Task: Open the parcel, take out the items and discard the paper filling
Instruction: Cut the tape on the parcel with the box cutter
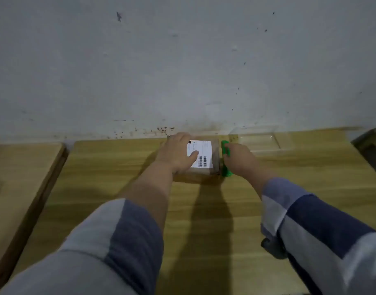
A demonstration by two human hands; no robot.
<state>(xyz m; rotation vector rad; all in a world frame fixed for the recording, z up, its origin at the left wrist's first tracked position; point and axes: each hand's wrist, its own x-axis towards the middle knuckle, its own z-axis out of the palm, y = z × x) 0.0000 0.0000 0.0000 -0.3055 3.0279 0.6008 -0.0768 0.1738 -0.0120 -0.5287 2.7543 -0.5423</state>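
Observation:
A small brown cardboard parcel with a white shipping label on top sits on the wooden table near the wall. My left hand lies flat on the parcel's top, with the thumb across the label. My right hand grips a green-handled tool held against the parcel's right side. The tool's blade or tip is hidden. The parcel's flaps look closed.
A clear plastic tray stands right of the parcel by the wall. The wooden table has a gap on its left beside another wooden surface. A dark object sits at the far right edge.

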